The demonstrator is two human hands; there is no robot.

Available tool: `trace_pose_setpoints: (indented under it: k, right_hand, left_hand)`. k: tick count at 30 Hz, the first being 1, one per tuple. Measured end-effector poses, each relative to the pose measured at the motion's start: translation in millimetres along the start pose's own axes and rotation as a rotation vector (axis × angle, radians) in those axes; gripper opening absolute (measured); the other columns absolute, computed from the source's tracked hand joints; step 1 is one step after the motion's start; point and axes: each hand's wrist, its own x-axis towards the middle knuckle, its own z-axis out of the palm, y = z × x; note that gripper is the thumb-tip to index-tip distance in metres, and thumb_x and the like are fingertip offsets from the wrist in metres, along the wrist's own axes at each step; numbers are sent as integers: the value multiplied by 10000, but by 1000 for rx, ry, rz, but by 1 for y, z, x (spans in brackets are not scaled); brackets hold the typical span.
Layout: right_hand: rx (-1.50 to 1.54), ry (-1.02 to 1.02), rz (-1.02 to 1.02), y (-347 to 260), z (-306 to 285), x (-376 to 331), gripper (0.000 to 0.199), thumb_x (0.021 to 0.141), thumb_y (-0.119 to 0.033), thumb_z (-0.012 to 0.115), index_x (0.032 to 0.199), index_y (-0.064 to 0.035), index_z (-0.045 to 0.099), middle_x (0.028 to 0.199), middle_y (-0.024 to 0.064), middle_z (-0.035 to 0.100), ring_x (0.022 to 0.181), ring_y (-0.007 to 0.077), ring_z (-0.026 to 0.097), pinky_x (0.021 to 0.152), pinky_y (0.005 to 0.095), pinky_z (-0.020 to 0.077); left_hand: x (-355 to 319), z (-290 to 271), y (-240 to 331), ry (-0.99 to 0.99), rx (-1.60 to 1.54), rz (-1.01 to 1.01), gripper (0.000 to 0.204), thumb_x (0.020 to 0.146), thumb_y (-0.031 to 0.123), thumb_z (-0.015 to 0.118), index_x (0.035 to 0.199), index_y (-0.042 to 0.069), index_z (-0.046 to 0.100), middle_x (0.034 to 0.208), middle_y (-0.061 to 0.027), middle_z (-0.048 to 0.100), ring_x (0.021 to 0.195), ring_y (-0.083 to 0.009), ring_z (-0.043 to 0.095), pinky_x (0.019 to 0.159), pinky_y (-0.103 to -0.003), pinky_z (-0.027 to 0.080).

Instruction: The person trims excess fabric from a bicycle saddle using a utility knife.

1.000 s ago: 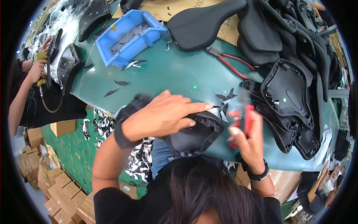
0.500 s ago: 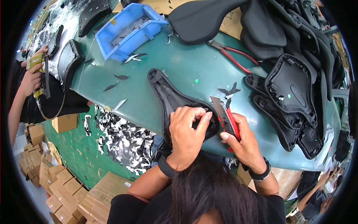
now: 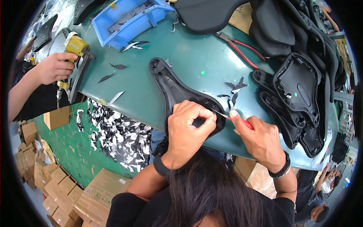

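A black bicycle saddle lies underside up on the green table, its narrow nose pointing away from me. My left hand is closed over its wide rear part, thumb and index finger pinched together at the inner rim; what lies between the fingertips is hidden. In my right hand is a red utility knife, gripped in the fist with the thumb along it. Its thin blade reaches left to the saddle's rear rim, close to my left fingertips. Black and white trimmings lie just beyond the knife.
Red-handled pincers lie farther back, near piled black saddles on the right. A blue bin holds dark scraps. At the left, a co-worker's hand holds a yellow air tool. Scraps and cartons cover the floor.
My right hand has turned the knife from upright beside the saddle to pointing left, blade at the rim. My left hand remains at the saddle. The co-worker's tool has moved right.
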Motion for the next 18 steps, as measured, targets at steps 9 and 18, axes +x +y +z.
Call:
trace_pose_setpoints:
  k: [9,18]
  right_hand:
    - [661,259,500,-62,45,-37,533,901,-74,623,1389,-14,418,1193,278,589,950,456,623,753,455,526]
    - [1000,250,669,-46,32,-37,574,939,-51,524,1460,-13,287,1110,191,621,706,203,627,640,319,525]
  left_hand:
    - [16,-36,-14,-107,-1353,-486,81,888,74,647,949,23,634,973,-52,645,875,-144,599,841,-278,459]
    - [98,-67,-6,-865,614,461,482,736,309,766,1117,46,630,979,-107,610,985,-287,567,844,-427,431]
